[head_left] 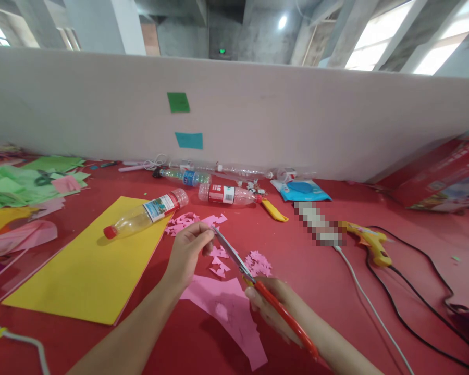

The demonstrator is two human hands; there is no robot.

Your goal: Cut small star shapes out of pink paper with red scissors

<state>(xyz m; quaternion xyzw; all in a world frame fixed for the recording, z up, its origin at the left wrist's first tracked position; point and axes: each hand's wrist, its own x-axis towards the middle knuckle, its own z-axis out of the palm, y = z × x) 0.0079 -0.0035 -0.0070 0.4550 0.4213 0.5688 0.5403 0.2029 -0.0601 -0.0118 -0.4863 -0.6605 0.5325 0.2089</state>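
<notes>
Pale partition (297, 114), bright windows (379, 41) beyond

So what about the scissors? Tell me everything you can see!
The scissors have shiny, silvery blades that look like metal, and a smooth red handle. The right hand holds them above the red table. They slant, tips pointing away toward the left hand. Its fingers are close to the tips, but I can't tell whether they touch.

yellow glue gun (373, 239) at right, blue packet (303, 190) near white partition (277, 114), green note (179, 102) above blue note (189, 140) on it; red-capped bottle (135, 221) lying partly on yellow card (78, 271)
</notes>
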